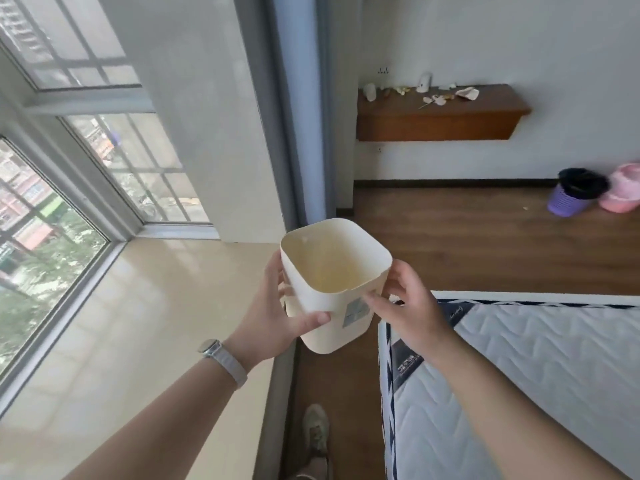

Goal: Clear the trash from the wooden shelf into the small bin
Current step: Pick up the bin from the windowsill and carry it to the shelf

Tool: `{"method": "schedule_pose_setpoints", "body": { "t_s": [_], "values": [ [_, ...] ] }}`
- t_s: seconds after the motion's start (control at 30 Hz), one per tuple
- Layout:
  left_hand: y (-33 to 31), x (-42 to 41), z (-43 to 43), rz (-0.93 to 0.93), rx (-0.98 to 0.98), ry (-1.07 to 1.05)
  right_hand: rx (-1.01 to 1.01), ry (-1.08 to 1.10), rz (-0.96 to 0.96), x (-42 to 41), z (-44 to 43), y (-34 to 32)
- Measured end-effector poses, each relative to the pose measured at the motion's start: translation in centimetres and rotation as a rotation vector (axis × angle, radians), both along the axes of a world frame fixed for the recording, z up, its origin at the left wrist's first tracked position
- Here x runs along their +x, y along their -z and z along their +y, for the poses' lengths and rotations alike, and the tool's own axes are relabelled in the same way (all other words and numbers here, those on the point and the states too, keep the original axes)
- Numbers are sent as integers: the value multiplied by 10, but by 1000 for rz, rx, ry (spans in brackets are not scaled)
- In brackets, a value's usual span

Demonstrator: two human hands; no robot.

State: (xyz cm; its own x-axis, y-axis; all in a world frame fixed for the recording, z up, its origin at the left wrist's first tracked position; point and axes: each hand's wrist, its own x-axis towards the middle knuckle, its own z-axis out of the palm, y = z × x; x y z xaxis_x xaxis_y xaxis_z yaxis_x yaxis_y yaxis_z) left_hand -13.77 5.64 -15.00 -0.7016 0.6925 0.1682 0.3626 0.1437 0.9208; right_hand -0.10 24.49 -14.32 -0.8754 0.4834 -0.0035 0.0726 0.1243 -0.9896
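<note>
I hold a small cream bin (329, 306) in the air with both hands, its open mouth facing me and nothing visible inside. My left hand (277, 313) grips its left side, thumb across the front. My right hand (405, 303) grips its right side. Far ahead, a wooden shelf (443, 123) hangs on the white wall. On its top lie scraps of crumpled paper trash (467, 93) and small pale bits (438, 99), along with a white device (424, 82) and a small white object (370, 91).
A mattress (536, 375) lies at the right, close to my arm. A wide tiled window sill (121, 323) runs along the left under the windows. A purple bin with a black liner (575, 195) and a pink bin (623, 192) stand on the wood floor below the shelf.
</note>
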Motion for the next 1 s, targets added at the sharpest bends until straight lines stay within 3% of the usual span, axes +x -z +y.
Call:
{"method": "schedule_pose_setpoints", "body": {
  "t_s": [0.53,1.0],
  "values": [
    [-2,-185,113,-5,27,241,67,186,-86,-146,85,-10],
    [-3,-264,186,-25,30,320,56,248,-64,-215,149,-5]
  ]
}}
